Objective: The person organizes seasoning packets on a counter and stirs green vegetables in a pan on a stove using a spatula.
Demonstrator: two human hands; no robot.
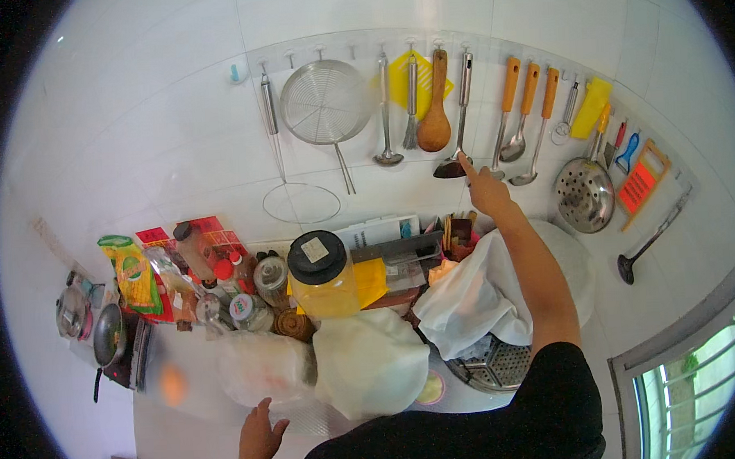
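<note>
My right hand [489, 191] is raised to the tiled wall, index finger extended to the blade of a hanging metal wok turner [459, 164]. The fingertip overlaps the blade's right edge; whether they touch I cannot tell. No object shows in that hand. Left of the turner hang a wooden rice spoon [435, 128] and a metal brush [411, 129]. To its right is a row of wooden-handled utensils, including a metal spoon [514, 146]. Low in the view, my left hand [261, 440] is held with thumb and fingers apart, near a cloudy plastic bag [263, 366].
A round wire strainer [325, 102] and a perforated ladle [584, 192] hang farther out. Below stand a black-lidded jar [324, 293], several smaller jars, and white cloths [373, 358]. A frying pan [109, 333] sits on a cooker at left. A barred window [694, 387] is at right.
</note>
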